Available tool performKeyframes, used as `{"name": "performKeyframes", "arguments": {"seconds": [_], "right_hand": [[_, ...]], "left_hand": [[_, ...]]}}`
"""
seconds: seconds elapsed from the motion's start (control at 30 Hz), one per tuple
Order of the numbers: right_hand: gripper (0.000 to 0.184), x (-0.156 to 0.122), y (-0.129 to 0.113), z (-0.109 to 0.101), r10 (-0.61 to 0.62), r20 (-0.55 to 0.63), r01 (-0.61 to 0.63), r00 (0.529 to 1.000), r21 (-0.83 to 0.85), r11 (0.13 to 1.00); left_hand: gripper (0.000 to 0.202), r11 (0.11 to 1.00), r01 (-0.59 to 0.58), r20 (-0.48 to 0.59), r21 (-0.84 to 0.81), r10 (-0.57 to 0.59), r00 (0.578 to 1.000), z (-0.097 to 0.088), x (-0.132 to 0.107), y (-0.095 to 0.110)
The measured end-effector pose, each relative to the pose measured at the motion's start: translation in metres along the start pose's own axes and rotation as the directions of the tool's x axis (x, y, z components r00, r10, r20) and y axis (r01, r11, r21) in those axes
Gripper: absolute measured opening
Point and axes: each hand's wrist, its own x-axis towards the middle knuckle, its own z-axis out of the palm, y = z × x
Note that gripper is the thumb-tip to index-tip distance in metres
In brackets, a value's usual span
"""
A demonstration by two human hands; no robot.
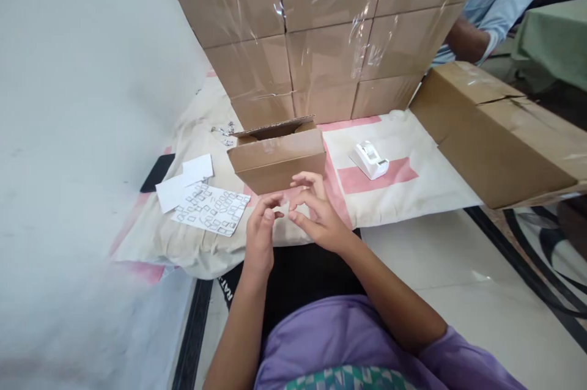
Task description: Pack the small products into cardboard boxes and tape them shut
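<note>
I hold both hands up over the front edge of the cloth-covered table [389, 209], close together, with my forearms coming up from either side of my lap. My left hand [260, 237] stands nearly upright, thumb toward me and fingers bent inward to the right. My right hand [321, 219] comes in on a slant from the right, palm turned to the left, its fingers spread and curved, the thumb and forefinger pointing at my left fingertips. A faint see-through patch shows between the two sets of fingertips; I cannot tell whether I am pinching something clear there or whether either grip is closed on anything.

Just beyond my fingers, near the middle of the front edge, sits the small carton [277, 161], its top partly open and a flap raised along its back. To its right, nearer the right edge, stands a white tape dispenser [370, 159]. By the front left corner lie overlapping papers [213, 209], one covered in drawn boxes, with a black phone [158, 173] at the left edge. Stacked cartons [325, 41] rise along the back edge.
</note>
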Motion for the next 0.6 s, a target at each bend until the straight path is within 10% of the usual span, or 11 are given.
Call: {"name": "performKeyframes", "arguments": {"seconds": [0.2,0.4,0.6], "right_hand": [[0.008,0.0,-0.007,0.008,0.109,0.021,-0.108,0.994,-0.046,0.993],[0.007,0.004,-0.009,0.007,0.076,0.081,-0.068,0.994,-0.091,0.993],[0.008,0.009,0.012,0.019,0.083,-0.036,-0.087,0.996,-0.139,0.986]], "left_hand": [[0.013,0.942,-0.334,-0.41,0.035,0.318,0.855,0.013,-0.004,0.005],[0.019,0.99,-0.139,-0.155,-0.007,0.136,0.979,0.002,-0.004,-0.002],[0.012,0.918,-0.358,-0.266,0.17,0.392,0.881,0.008,0.005,0.001]]}}
